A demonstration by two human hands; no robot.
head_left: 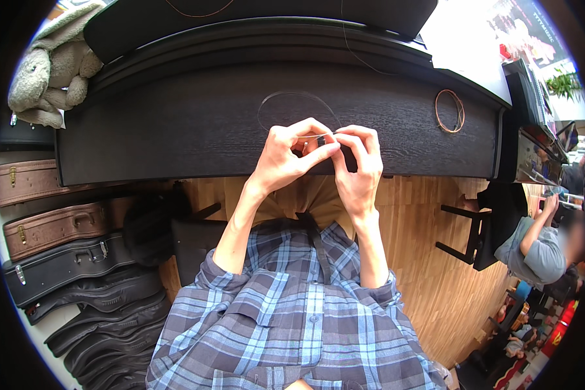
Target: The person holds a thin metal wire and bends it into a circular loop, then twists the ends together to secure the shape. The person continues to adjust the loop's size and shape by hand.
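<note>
Over the front of a black wood-grained surface (pixel 175 133), both my hands meet with fingertips pinched together. My left hand (pixel 286 153) and my right hand (pixel 359 159) grip a thin string (pixel 299 93) between thumb and fingers. Part of it bows out in a wide dark loop beyond my knuckles. A paler stretch of it runs across the left fingers. Its ends are too small to make out. To the right on the black surface lies a coiled copper-coloured string (pixel 437 114), apart from my hands.
A grey plush toy (pixel 39 81) sits at the far left. Below it are brown instrument cases (pixel 52 231), a black case (pixel 71 263) and several soft black bags (pixel 110 331). A black bench (pixel 481 227) and a seated person (pixel 533 244) are on the right.
</note>
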